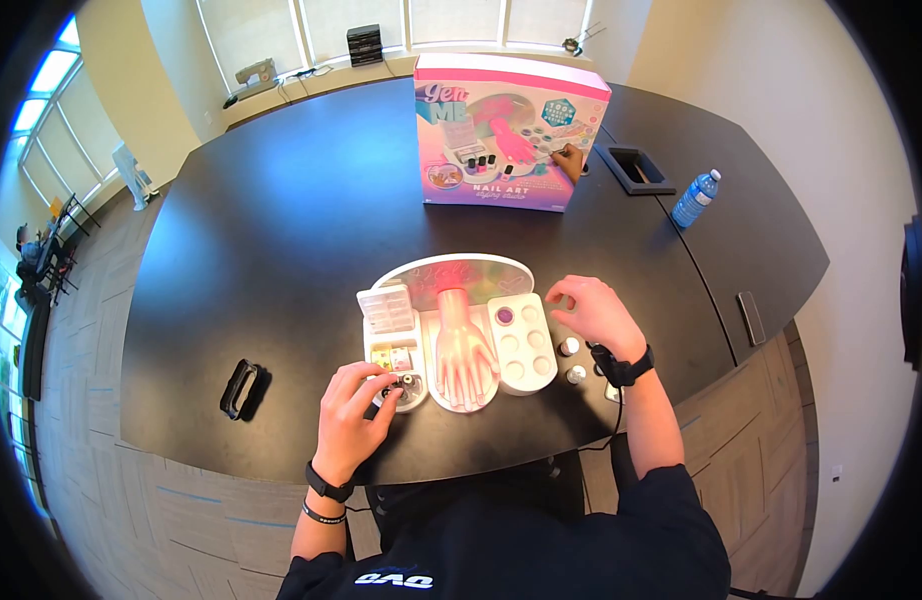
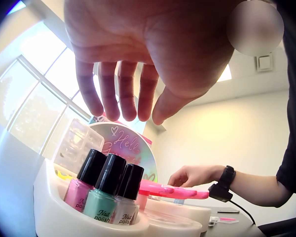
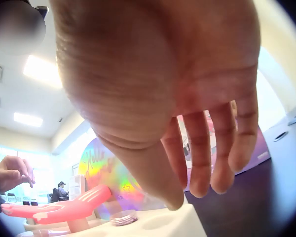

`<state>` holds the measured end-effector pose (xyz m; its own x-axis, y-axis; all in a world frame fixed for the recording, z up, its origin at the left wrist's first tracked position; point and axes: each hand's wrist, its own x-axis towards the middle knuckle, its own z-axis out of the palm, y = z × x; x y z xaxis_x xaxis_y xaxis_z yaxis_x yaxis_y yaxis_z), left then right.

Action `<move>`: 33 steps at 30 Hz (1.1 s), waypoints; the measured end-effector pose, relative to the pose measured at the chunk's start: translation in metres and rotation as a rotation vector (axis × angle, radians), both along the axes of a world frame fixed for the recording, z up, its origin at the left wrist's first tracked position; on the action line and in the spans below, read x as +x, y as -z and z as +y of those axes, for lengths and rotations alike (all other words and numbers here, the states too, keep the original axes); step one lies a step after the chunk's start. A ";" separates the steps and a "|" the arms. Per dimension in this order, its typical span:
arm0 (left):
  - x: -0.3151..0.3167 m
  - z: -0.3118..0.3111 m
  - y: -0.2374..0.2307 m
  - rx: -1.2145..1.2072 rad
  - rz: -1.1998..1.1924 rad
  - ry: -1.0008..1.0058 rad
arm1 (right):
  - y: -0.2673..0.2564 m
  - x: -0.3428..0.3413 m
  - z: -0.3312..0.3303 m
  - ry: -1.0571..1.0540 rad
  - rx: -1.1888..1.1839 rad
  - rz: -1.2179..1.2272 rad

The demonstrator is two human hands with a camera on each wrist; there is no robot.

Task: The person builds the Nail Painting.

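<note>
My left hand (image 1: 353, 412) hovers over the left compartment of a white nail-art station, fingers loosely bent and holding nothing. Below it, three black-capped nail polish bottles stand in a round holder: a pink one (image 2: 79, 193), a green one (image 2: 101, 203) and a pale one (image 2: 125, 210). A pink model hand (image 1: 463, 350) lies in the middle, before a shiny round backboard (image 2: 130, 143). At the outer edge of the right-hand tray (image 1: 537, 370), my right hand (image 1: 599, 318) hangs with relaxed, empty fingers. A small purple pot (image 1: 504, 316) sits in one of the tray's wells.
Small white-lidded containers (image 1: 569, 347) stand beside the right wrist. The large pink product box (image 1: 501, 140) rises behind the station. Further right are a water bottle (image 1: 695, 200), a table recess (image 1: 636, 168) and a phone (image 1: 750, 318). A black band (image 1: 240, 389) lies at left.
</note>
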<state>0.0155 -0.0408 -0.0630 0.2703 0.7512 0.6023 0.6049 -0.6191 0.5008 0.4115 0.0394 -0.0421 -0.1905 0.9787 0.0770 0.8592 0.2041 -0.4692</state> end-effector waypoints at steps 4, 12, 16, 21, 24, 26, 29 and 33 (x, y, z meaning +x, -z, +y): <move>-0.001 0.000 0.000 0.005 -0.001 -0.001 | 0.008 0.022 0.001 0.059 -0.090 -0.052; -0.001 -0.001 0.000 0.003 -0.001 -0.009 | 0.033 0.054 -0.001 0.085 -0.066 -0.170; -0.001 -0.001 0.000 -0.001 0.000 -0.007 | 0.042 0.060 0.000 0.137 -0.091 -0.195; -0.001 -0.002 0.000 -0.001 0.001 -0.014 | 0.045 0.059 -0.002 0.214 -0.133 -0.231; -0.001 -0.002 0.001 -0.002 -0.003 -0.014 | 0.047 0.059 -0.002 0.232 -0.166 -0.225; -0.001 -0.002 0.001 -0.003 -0.004 -0.013 | 0.049 0.061 -0.001 0.230 -0.163 -0.222; -0.001 -0.002 0.001 -0.006 -0.005 -0.010 | 0.054 0.064 -0.001 0.228 -0.143 -0.211; -0.002 -0.002 0.002 -0.007 0.001 -0.012 | 0.054 0.065 -0.001 0.229 -0.136 -0.182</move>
<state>0.0132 -0.0432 -0.0649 0.2616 0.7587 0.5966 0.6127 -0.6082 0.5047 0.4763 0.0385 -0.0962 0.0374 0.9967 -0.0725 0.9479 -0.0583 -0.3132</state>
